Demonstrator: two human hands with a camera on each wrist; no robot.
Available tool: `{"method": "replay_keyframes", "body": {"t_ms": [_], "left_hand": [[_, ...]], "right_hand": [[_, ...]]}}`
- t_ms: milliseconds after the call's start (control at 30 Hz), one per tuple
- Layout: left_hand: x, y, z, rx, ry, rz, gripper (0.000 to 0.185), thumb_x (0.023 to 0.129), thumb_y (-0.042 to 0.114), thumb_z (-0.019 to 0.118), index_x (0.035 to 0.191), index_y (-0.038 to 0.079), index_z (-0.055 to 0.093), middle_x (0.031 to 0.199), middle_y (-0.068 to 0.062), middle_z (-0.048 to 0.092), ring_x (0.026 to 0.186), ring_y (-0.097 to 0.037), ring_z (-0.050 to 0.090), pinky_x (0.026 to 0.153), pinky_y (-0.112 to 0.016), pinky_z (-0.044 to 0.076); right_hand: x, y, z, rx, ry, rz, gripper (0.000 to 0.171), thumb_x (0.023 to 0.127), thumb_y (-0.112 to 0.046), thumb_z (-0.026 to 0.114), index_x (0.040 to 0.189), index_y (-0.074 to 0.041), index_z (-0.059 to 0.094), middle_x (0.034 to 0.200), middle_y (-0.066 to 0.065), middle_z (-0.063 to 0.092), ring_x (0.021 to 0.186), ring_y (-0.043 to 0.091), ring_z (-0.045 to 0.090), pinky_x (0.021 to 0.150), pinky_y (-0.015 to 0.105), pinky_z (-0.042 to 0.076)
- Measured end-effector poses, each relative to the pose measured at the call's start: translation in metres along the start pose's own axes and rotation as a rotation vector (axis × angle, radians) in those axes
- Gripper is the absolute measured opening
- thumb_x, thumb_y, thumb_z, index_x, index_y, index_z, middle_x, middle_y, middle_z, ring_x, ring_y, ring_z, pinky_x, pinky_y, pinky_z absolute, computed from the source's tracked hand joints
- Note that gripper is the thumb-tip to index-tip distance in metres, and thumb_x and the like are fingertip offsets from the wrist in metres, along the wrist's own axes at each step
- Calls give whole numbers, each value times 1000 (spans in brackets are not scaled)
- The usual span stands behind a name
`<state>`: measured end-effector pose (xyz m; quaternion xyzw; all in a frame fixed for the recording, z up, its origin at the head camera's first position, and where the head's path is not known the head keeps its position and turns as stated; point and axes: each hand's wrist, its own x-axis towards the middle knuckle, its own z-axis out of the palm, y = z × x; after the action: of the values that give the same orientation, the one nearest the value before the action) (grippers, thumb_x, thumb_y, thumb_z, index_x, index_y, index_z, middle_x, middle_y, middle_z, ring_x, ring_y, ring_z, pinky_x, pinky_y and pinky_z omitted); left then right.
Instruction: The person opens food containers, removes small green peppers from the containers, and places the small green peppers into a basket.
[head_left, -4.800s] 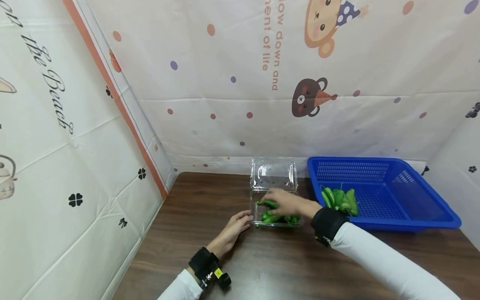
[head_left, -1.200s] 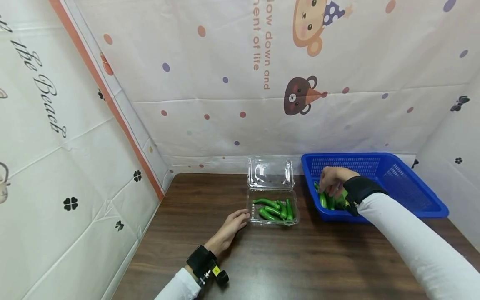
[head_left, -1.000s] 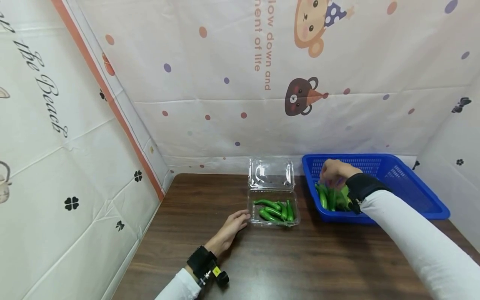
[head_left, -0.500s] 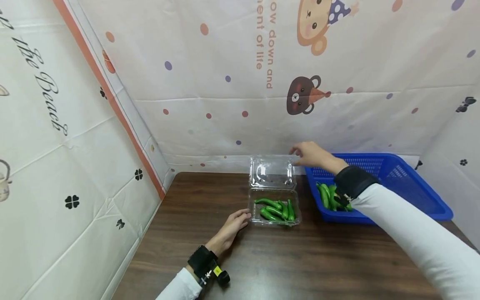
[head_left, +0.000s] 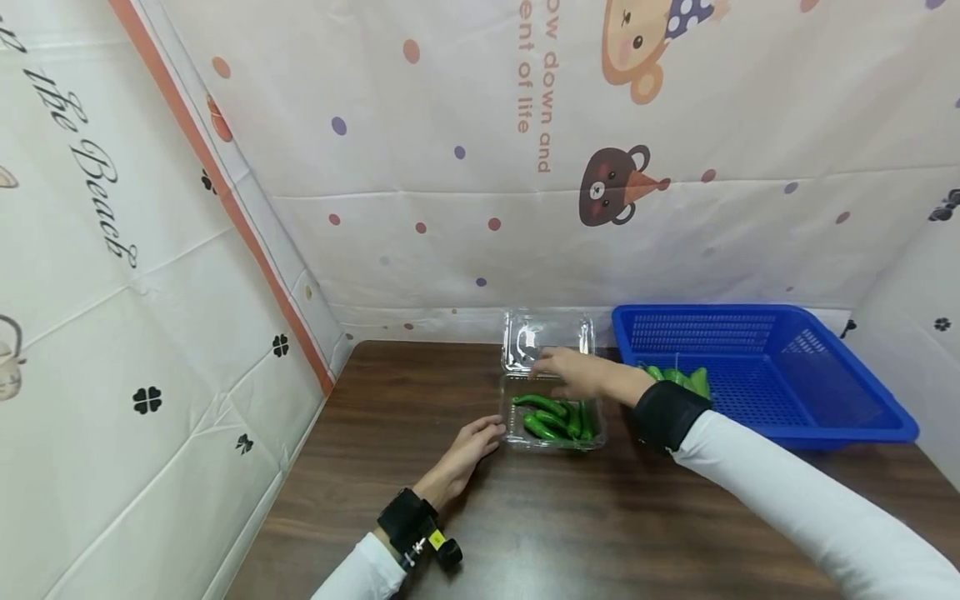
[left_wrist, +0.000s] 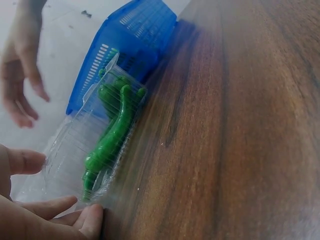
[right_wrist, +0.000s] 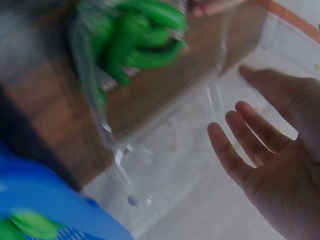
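Note:
Several green chili peppers (head_left: 558, 421) lie in the base of a clear plastic clamshell box (head_left: 512, 435), whose lid (head_left: 547, 337) stands raised at the back. My left hand (head_left: 467, 454) rests on the table with its fingertips at the box's left wall. In the left wrist view its thumb (left_wrist: 27, 162) and fingers lie relaxed along that wall. Over the back of the box, in front of the lid, hovers my right hand (head_left: 577, 372). Its fingers are spread and hold nothing in the right wrist view, where the box (right_wrist: 90, 95) looks blurred.
A blue perforated basket (head_left: 825, 392) stands to the right of the box, with more green peppers (head_left: 678, 379) at its left end, partly behind the right wrist. The brown wood table (head_left: 420, 383) ends at a printed cloth wall behind and at left.
My right hand has come out of the basket, passed near the lid's right edge, and moved left and down over the box. My left hand stays at the box's left wall.

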<state>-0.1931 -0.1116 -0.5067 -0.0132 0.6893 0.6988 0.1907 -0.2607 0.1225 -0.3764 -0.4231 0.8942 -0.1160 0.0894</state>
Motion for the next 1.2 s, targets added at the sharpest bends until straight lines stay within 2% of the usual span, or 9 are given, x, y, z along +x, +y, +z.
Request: {"method": "replay_keyframes", "body": {"t_ms": [100, 233, 400, 533, 700, 900, 1033, 1200], "left_hand": [[1, 0, 0, 0, 5, -1, 55, 103, 20, 54, 149, -8, 44, 154, -28, 44, 147, -42, 40, 124, -52, 37], [2, -1, 0, -6, 14, 3, 54, 102, 19, 54, 148, -9, 45, 153, -28, 45, 146, -42, 41, 124, -52, 38], [3, -1, 0, -15, 16, 7, 53, 102, 18, 53, 147, -9, 45, 152, -28, 46, 146, -41, 41, 124, -51, 38], [3, 0, 0, -12, 14, -2, 53, 102, 19, 53, 148, -8, 45, 153, -27, 45, 147, -41, 40, 124, -51, 37], [2, -1, 0, -6, 14, -12, 55, 102, 21, 54, 148, -7, 45, 154, -27, 44, 147, -41, 40, 125, -52, 37], [3, -1, 1, -9, 21, 5, 54, 101, 19, 54, 147, -9, 46, 151, -27, 47, 145, -40, 42, 124, -51, 38], [3, -2, 1, -12, 24, 10, 53, 101, 19, 54, 146, -9, 47, 150, -27, 49, 145, -40, 43, 124, -51, 38], [3, -2, 1, -12, 23, 8, 53, 101, 19, 54, 146, -9, 48, 150, -27, 49, 145, -40, 43, 124, -51, 38]], "right_hand": [[-6, 1, 13, -11, -22, -25, 33, 89, 6, 67, 121, -3, 70, 123, 17, 66, 118, 37, 63, 105, 49, 56], [-14, 5, 25, -10, -52, -21, 42, 80, 17, 62, 115, -3, 73, 116, 14, 68, 111, 34, 65, 98, 44, 60], [-21, 10, 34, -7, -83, -26, 41, 75, 20, 61, 105, -4, 76, 104, 11, 68, 100, 28, 66, 86, 34, 61], [-26, 13, 40, 4, -109, -16, 42, 74, 21, 62, 99, -8, 77, 101, 5, 67, 102, 25, 65, 87, 33, 60], [-28, 16, 47, -3, -116, -26, 40, 75, 21, 63, 95, -11, 76, 105, 4, 68, 107, 26, 65, 90, 35, 60], [-27, 16, 47, 11, -134, -26, 33, 81, 16, 68, 98, -12, 73, 110, 4, 70, 111, 28, 65, 91, 37, 60], [-26, 16, 48, 18, -126, -42, 24, 86, 6, 73, 102, -11, 70, 107, 3, 71, 108, 28, 66, 91, 39, 60], [-25, 16, 49, 48, -80, -79, 16, 92, -2, 70, 106, -8, 66, 101, 4, 71, 100, 24, 68, 89, 37, 61]]}}
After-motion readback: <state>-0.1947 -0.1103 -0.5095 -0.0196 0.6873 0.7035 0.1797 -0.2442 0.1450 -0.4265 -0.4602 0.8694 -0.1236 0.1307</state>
